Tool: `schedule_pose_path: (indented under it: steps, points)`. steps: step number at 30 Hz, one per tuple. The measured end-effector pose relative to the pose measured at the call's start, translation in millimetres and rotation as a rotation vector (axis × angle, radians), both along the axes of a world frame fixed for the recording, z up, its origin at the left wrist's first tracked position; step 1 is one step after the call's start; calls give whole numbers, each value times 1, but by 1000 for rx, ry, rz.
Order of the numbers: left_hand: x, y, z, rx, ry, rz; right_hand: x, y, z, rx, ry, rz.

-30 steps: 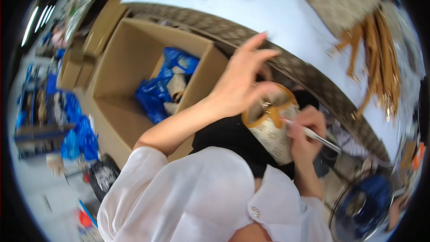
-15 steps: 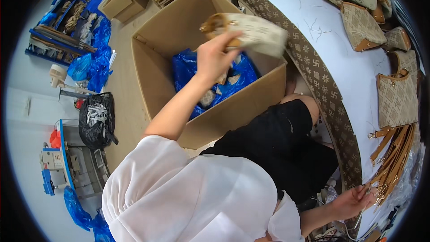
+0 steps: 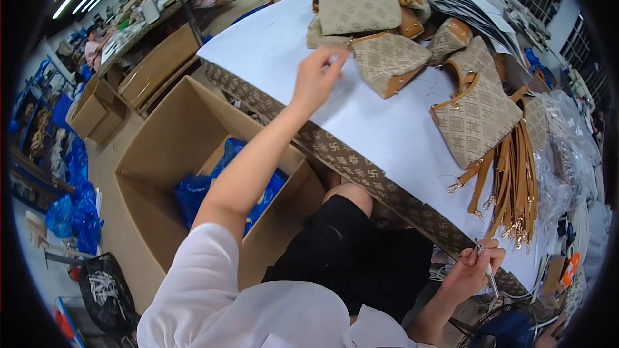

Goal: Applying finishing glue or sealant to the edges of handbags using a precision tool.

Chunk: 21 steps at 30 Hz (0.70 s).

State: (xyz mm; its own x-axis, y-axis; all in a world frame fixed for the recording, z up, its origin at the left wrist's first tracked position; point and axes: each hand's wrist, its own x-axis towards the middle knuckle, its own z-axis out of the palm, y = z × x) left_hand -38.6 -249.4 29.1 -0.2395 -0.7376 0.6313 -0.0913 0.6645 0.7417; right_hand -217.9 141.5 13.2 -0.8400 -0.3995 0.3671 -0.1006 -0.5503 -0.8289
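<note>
My left hand [image 3: 317, 78] reaches out over the white tabletop with its fingers curved apart, and nothing shows in it. Just beyond its fingertips lies a beige patterned handbag [image 3: 389, 61] with tan trim. More such bags sit behind it, among them a larger beige handbag [image 3: 358, 8], and another patterned handbag [image 3: 476, 119] lies farther right. My right hand [image 3: 478, 267], at the table's near edge, is closed round a slim, pale metal tool [image 3: 492, 281] whose exact kind I cannot make out. Close by hangs a bundle of tan straps [image 3: 516, 183] with gold clasps.
A large open cardboard box [image 3: 145, 180], lined with blue plastic [image 3: 192, 194], stands left of my legs. Brown patterned material [image 3: 348, 153] covers the table's edge. Clear plastic wrapping [image 3: 560, 148] lies at right; a fan [image 3: 496, 330] stands below. Another person [image 3: 93, 51] sits far left.
My view has swung right toward the table. The beige bag that my left hand held above the box is out of that hand, which is now over the table. My right hand keeps the tool.
</note>
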Motion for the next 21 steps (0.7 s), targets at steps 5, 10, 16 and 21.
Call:
schedule_pose_path:
  steps: [5,10,16,21]
  points:
    - [-87,-84,35,357,-413,0,-4,8,-1,-28,25,-41]
    - [-54,-25,64,202,-234,127,-17,40,10,-91,52,-195]
    - [38,143,65,-377,-242,-170,-42,54,21,-212,123,-183]
    - [40,214,-16,-434,-409,-669,-23,11,25,-328,42,106]
